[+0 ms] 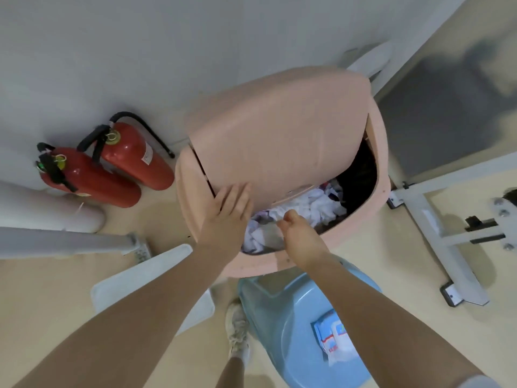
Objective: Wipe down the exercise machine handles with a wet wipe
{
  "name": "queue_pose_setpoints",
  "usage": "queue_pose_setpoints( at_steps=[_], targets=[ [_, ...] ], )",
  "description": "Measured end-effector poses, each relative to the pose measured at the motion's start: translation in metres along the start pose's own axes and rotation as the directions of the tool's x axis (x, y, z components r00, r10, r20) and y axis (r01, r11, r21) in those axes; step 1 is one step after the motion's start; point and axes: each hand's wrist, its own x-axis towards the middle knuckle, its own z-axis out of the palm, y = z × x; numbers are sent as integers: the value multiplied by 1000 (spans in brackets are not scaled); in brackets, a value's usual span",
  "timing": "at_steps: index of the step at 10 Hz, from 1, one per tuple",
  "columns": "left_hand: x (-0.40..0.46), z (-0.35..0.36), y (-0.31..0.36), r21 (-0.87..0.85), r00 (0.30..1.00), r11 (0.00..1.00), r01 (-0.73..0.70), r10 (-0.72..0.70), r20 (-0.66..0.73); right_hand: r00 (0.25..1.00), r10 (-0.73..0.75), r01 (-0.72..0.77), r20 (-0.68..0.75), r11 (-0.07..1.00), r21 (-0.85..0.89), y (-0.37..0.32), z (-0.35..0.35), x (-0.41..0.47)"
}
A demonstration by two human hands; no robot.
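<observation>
A pink swing-lid bin [380, 175] stands on the floor against the wall. My left hand [229, 211] lies flat on the lid [274, 147] and holds it tilted inward. In the gap lie several crumpled white wipes [321, 205]. My right hand [299, 236] hovers over this opening with its fingers loosely curled; its tips sit just above a greyish crumpled wipe [265, 236], and I cannot tell whether they still touch it. A pack of wet wipes [338, 340] rests on a light blue plastic stool [282, 326] in front of the bin.
Two red fire extinguishers [112, 169] stand left of the bin by the wall. White metal frame parts of an exercise machine [436, 228] run along the floor at right. A white flat panel [145, 275] lies at left. My shoe [237, 331] is beside the stool.
</observation>
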Motion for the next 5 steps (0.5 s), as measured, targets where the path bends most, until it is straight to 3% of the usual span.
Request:
queue_pose_setpoints(
  at_steps=[1, 2, 3, 4, 5],
  targets=[
    [-2, 2, -4, -16, 999, 999, -43, 43, -4, 986, 75, -48, 151, 984, -171, -2, 11, 8],
    [-3, 1, -5, -55, 999, 998, -43, 44, 24, 997, 23, -7, 70, 975, -220, -4, 6, 3],
    [-8, -11, -5, -49, 999, 999, -11, 8, -53, 999, -44, 39, -19, 980, -196, -3, -9, -7],
    [-18, -31, 0, -134, 988, 990, 45, -24, 153, 995, -73, 71, -69, 997, -35, -2, -37, -28],
    [-33, -57, 7, -175, 968, 978, 109, -65, 243, 978, -131, 152, -165, 980, 124, -3, -62, -59]
  ],
)
